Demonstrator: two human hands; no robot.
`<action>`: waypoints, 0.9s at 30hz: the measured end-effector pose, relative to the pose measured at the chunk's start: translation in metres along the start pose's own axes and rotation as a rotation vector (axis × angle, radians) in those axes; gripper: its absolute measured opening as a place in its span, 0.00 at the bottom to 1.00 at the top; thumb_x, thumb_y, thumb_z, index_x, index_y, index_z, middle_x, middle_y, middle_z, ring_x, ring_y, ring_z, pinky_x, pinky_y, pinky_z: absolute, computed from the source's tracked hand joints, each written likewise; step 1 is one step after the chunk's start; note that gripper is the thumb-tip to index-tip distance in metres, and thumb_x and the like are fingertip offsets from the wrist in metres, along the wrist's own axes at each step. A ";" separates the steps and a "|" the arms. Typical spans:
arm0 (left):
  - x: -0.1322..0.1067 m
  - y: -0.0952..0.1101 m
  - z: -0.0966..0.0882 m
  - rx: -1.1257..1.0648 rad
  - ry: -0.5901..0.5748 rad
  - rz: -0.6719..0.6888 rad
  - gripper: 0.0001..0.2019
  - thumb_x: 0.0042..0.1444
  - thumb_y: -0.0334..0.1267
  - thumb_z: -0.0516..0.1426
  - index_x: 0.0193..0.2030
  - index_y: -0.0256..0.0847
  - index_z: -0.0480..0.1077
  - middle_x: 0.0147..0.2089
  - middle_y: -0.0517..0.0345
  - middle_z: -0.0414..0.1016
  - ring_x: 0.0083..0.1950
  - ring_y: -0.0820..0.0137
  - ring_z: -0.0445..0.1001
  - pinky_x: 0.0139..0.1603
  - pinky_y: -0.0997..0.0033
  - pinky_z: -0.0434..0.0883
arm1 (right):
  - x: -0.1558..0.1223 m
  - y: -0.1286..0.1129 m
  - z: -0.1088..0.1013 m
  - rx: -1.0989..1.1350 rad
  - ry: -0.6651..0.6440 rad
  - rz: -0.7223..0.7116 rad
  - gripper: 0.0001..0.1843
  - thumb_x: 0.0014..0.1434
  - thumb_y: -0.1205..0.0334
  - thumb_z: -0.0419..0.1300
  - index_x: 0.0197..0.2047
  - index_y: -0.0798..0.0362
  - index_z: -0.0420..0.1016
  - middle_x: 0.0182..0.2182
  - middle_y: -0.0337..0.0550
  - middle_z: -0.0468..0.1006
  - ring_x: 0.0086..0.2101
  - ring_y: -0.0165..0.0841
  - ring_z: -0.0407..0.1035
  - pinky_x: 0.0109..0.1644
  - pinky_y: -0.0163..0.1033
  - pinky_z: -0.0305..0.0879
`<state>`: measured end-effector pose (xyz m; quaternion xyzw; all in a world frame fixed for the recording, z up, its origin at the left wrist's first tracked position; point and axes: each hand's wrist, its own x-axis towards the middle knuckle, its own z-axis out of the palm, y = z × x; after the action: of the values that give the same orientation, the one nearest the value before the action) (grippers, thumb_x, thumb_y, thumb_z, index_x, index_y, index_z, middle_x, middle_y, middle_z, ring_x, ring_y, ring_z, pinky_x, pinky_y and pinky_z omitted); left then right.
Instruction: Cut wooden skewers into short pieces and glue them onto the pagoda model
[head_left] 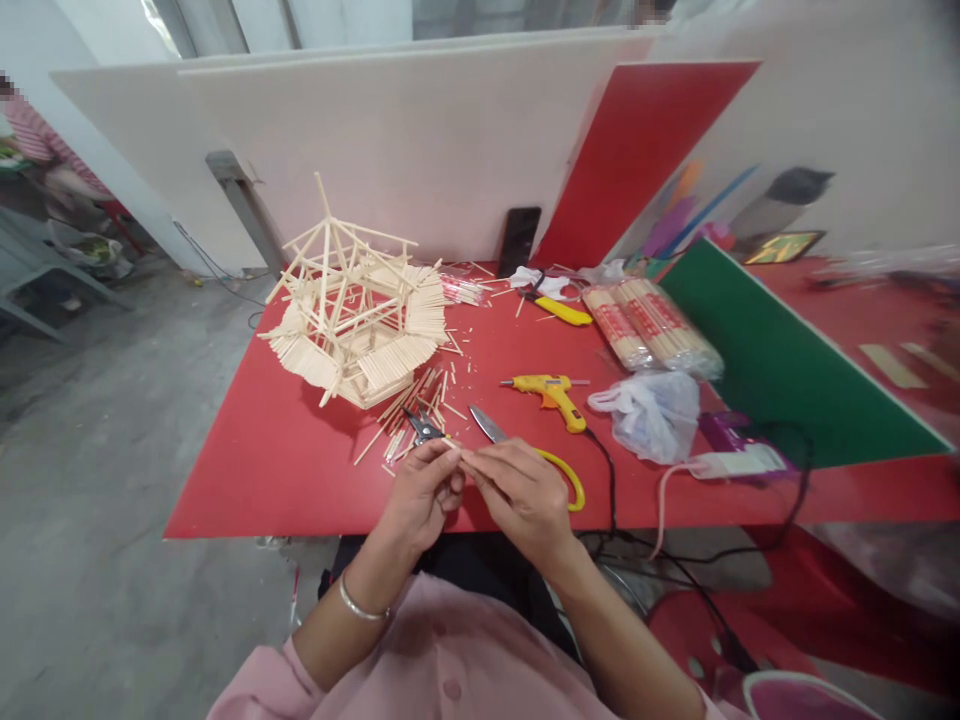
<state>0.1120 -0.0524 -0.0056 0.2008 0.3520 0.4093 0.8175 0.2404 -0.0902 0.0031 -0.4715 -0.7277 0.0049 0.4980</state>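
My left hand [427, 488] and my right hand [523, 495] meet at the front of the table, fingertips together in a pinch. Between them shows a bit of a thin wooden stick [453, 443]; most of it is hidden by my fingers. Just beyond my left hand lie pliers [424, 428] and a pile of loose sticks [401, 410]. Scissors [489, 424] with yellow handles lie partly under my right hand. A pagoda-like model of wooden sticks [360, 310] stands at the back left.
A yellow glue gun [551, 392] lies right of centre, its cord running off the front edge. Behind it are yellow-handled pliers [559, 308], packs of sticks [649, 325] and a plastic bag [651, 410]. A power strip [742, 462] sits at the right. A phone [519, 240] leans against the back board.
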 end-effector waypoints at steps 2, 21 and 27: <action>0.000 0.001 0.000 -0.034 0.017 0.019 0.17 0.38 0.40 0.72 0.31 0.36 0.72 0.21 0.64 0.69 0.19 0.82 0.63 0.16 0.85 0.54 | -0.001 0.004 -0.002 0.019 -0.058 0.017 0.14 0.61 0.70 0.59 0.49 0.48 0.78 0.37 0.43 0.83 0.35 0.31 0.75 0.42 0.40 0.72; 0.011 0.072 -0.039 -0.045 0.187 0.291 0.19 0.37 0.40 0.72 0.31 0.37 0.70 0.22 0.62 0.75 0.16 0.77 0.69 0.13 0.81 0.66 | 0.018 0.096 -0.056 -0.735 -0.153 0.980 0.21 0.56 0.55 0.53 0.49 0.59 0.72 0.36 0.53 0.78 0.36 0.42 0.72 0.37 0.42 0.65; 0.017 0.079 -0.039 -0.006 0.161 0.315 0.20 0.40 0.44 0.71 0.32 0.39 0.67 0.21 0.62 0.75 0.14 0.75 0.68 0.11 0.80 0.65 | 0.053 0.017 -0.041 -0.146 -0.020 0.763 0.14 0.56 0.49 0.57 0.39 0.51 0.72 0.23 0.34 0.67 0.23 0.29 0.61 0.27 0.36 0.59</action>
<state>0.0488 0.0091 0.0100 0.2177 0.3795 0.5482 0.7128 0.2788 -0.0628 0.0538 -0.7425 -0.5034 0.1422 0.4185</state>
